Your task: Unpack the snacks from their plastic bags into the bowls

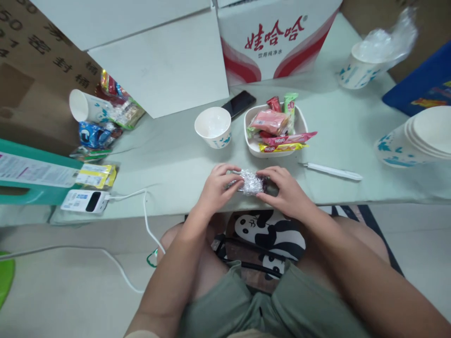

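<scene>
A small bundle in crinkled clear plastic wrap lies at the table's near edge, between my two hands. What is inside it is hard to make out, though dark parts show at both ends. My left hand grips its left end with thumb and fingers. On the opposite end, my right hand closes thumb and fingertips around it. Just beyond stand a paper cup with clear plastic inside and a white bowl of wrapped snacks. A white pen-like cutter lies to the right.
A phone lies behind the cup, before a white carton. Stacked paper cups lie at right; a plastic-stuffed cup stands behind. At left, a white power bank trails a cable over the edge near more snacks.
</scene>
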